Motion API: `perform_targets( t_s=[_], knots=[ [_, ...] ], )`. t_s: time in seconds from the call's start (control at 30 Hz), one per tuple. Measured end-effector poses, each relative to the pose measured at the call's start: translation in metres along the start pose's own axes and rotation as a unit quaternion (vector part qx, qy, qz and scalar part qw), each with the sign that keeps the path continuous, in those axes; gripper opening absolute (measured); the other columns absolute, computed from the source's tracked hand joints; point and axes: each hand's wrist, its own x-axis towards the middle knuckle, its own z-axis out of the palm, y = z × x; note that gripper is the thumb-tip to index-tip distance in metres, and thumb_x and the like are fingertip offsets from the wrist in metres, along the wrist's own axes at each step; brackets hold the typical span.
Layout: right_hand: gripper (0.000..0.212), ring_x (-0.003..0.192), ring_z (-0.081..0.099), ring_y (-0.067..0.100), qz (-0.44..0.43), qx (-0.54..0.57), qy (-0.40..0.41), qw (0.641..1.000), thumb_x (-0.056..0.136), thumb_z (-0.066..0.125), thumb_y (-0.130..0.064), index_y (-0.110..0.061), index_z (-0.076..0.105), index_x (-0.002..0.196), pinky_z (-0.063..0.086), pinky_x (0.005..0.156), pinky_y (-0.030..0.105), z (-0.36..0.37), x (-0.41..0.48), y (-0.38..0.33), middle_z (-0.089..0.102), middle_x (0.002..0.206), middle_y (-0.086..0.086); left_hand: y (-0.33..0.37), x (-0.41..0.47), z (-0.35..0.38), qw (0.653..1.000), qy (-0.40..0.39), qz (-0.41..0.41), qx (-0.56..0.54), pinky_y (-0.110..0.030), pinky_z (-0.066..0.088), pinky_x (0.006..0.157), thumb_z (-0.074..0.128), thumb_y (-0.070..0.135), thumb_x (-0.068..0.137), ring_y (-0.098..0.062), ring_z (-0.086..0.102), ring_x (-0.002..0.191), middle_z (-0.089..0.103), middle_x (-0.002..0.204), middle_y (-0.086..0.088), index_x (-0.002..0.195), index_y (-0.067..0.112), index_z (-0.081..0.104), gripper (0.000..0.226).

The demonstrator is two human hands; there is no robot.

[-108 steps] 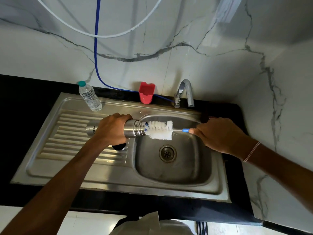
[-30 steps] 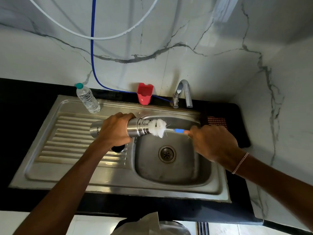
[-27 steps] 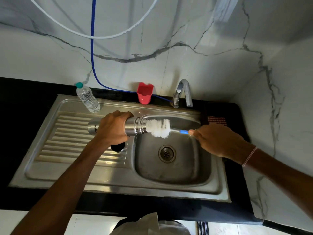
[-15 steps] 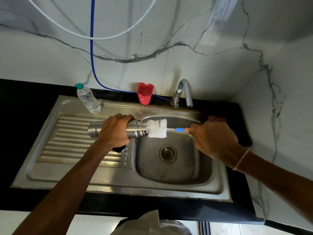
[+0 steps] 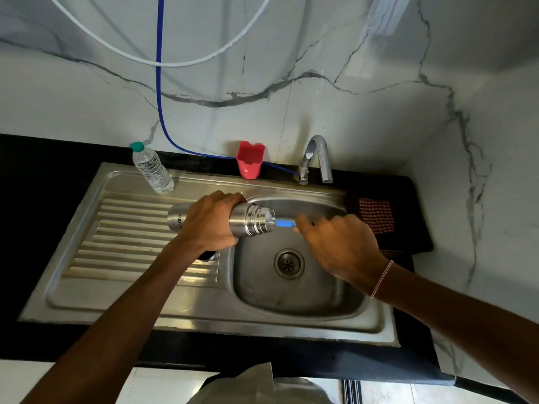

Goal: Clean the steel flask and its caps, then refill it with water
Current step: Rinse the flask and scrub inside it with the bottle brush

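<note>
Curled round the steel flask (image 5: 253, 221), the left hand (image 5: 210, 224) holds it sideways at the centre of the frame, mouth pointing right over the sink basin (image 5: 306, 298), while the right hand (image 5: 341, 249) pinches the blue handle of a bottle brush (image 5: 284, 223) whose head is hidden inside the mouth. Below the flask sits the drain (image 5: 289, 263), and a checked cloth (image 5: 376, 215) lies on the dark counter (image 5: 415, 217) at centre right. Farther back along the marble wall (image 5: 350, 112) stand a plastic water bottle (image 5: 151, 170) left of centre, a red holder (image 5: 250, 160) and the tap (image 5: 316, 158).
</note>
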Motion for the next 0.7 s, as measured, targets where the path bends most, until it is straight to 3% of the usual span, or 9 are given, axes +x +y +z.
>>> perform_targets(
  t_s=[0.07,0.17,0.2,0.23,0.3,0.33,0.43,0.6,0.7],
  knots=[
    [0.027,0.069,0.064,0.028,0.045,0.155,-0.126,0.979,0.104,0.045,-0.037,-0.020,0.064,0.113,0.050,0.064,0.035,-0.010,0.007,0.005,0.067,0.083,0.008,0.002,-0.002,0.001,1.000,0.013,0.015,0.004,-0.033,0.044,0.069,0.091,0.019,0.051,-0.027,0.063,0.082,0.066,0.090,-0.001,0.111,0.022,0.068,0.064],
    [0.040,0.051,0.048,0.020,0.181,0.536,-0.355,0.744,0.106,0.040,-0.047,-0.018,0.057,0.084,0.033,0.049,0.025,-0.008,0.021,0.020,0.049,0.064,0.002,0.001,-0.005,0.002,0.999,0.024,0.022,0.006,-0.034,0.046,0.070,0.092,0.018,0.048,-0.027,0.063,0.081,0.067,0.089,-0.001,0.110,0.021,0.069,0.066],
    [0.042,0.046,0.038,0.017,0.187,0.561,-0.363,0.720,0.105,0.042,-0.048,-0.018,0.053,0.077,0.028,0.046,0.024,-0.007,0.022,0.023,0.044,0.058,0.000,0.001,-0.005,0.003,1.000,0.020,0.017,0.008,-0.035,0.048,0.072,0.091,0.019,0.049,-0.026,0.063,0.083,0.067,0.090,-0.001,0.111,0.022,0.068,0.066],
    [0.044,0.048,0.039,0.017,0.162,0.512,-0.344,0.770,0.106,0.041,-0.048,-0.018,0.054,0.077,0.031,0.047,0.025,-0.004,0.020,0.025,0.046,0.059,0.000,0.002,-0.005,0.003,1.000,0.015,0.010,0.012,-0.036,0.049,0.073,0.091,0.020,0.050,-0.025,0.062,0.085,0.067,0.092,-0.001,0.113,0.023,0.067,0.067],
    [0.039,0.062,0.053,0.021,0.063,0.215,-0.175,0.959,0.106,0.041,-0.045,-0.018,0.064,0.090,0.043,0.059,0.031,0.006,0.008,0.019,0.061,0.076,0.003,0.003,-0.004,0.004,1.000,0.009,-0.009,0.015,-0.036,0.050,0.075,0.089,0.020,0.053,-0.026,0.062,0.089,0.067,0.094,-0.001,0.116,0.024,0.066,0.067],
    [0.031,0.067,0.058,0.022,0.034,0.080,-0.072,0.994,0.104,0.047,-0.042,-0.018,0.065,0.096,0.046,0.062,0.033,0.011,0.003,0.014,0.063,0.082,0.004,0.004,-0.003,0.004,1.000,0.006,-0.020,0.011,-0.037,0.051,0.076,0.089,0.021,0.054,-0.026,0.062,0.090,0.067,0.095,-0.002,0.117,0.024,0.065,0.067],
    [0.015,0.059,0.058,0.025,-0.023,-0.019,0.082,0.996,0.100,0.059,-0.031,-0.017,0.060,0.095,0.045,0.055,0.035,0.014,-0.002,0.006,0.059,0.074,0.004,0.005,-0.002,0.006,1.000,-0.006,-0.029,-0.008,-0.037,0.052,0.076,0.091,0.025,0.053,-0.026,0.062,0.090,0.067,0.097,-0.002,0.118,0.024,0.064,0.070],
    [0.020,0.059,0.064,0.027,-0.011,0.107,-0.061,0.992,0.098,0.057,-0.037,-0.023,0.064,0.110,0.039,0.052,0.032,0.008,-0.006,0.024,0.067,0.075,0.005,-0.004,-0.005,0.003,1.000,-0.008,-0.022,0.021,-0.036,0.051,0.074,0.089,0.027,0.054,-0.025,0.061,0.089,0.066,0.095,-0.001,0.117,0.026,0.064,0.069],
    [0.038,0.056,0.047,0.012,-0.001,0.302,-0.205,0.931,0.108,0.037,-0.037,-0.023,0.056,0.078,0.034,0.064,0.032,0.005,0.002,0.050,0.054,0.068,0.000,-0.013,-0.008,0.002,0.999,-0.002,-0.012,0.034,-0.035,0.048,0.071,0.091,0.024,0.050,-0.025,0.062,0.084,0.066,0.091,0.000,0.111,0.025,0.066,0.066]
  ],
)
